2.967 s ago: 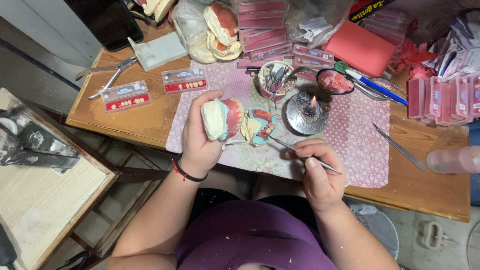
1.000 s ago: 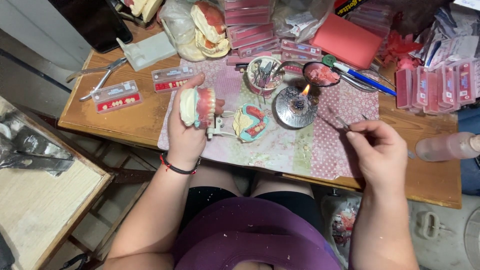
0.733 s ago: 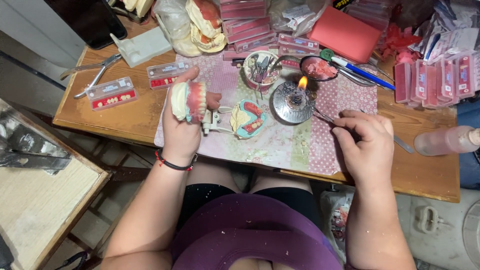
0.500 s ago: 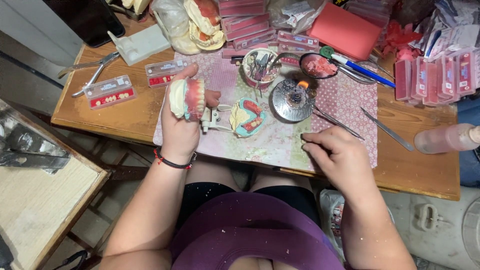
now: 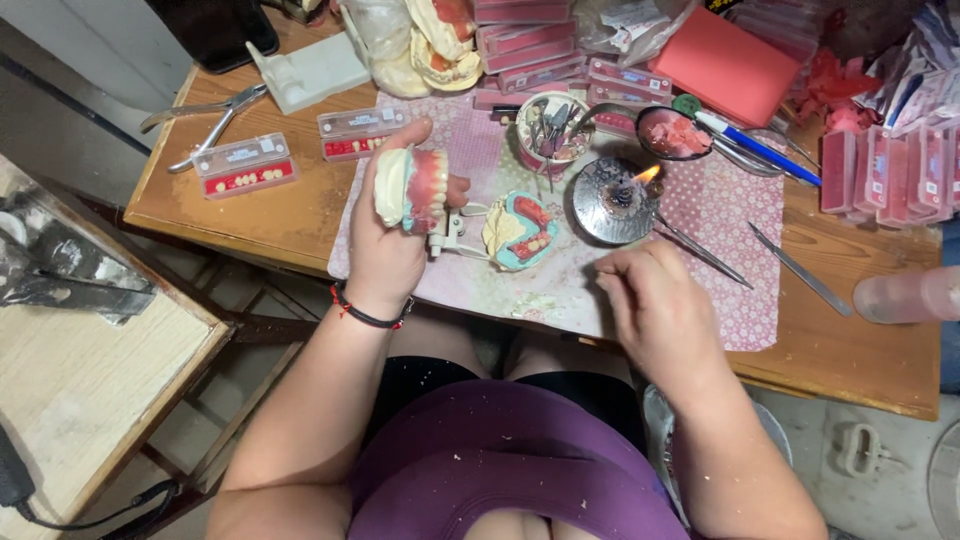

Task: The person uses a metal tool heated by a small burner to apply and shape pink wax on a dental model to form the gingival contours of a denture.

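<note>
My left hand is raised over the patterned mat and grips a denture model with pink gums and white teeth. That model is hinged to a metal articulator whose other half, teal and pink, rests on the mat. My right hand hovers over the mat's near edge with bent fingers and nothing visible in it. A thin metal instrument lies on the mat just beyond its knuckles. A round metal burner with a small flame stands behind it.
On the wooden table are a cup of instruments, a dish of pink wax, tooth sample boxes, pliers, a red block, a blue pen, a metal spatula and a pink bottle.
My right hand heated the thin instrument at the flame, laid it on the mat and drew back toward me. My left hand lifted the model and turned its teeth sideways.
</note>
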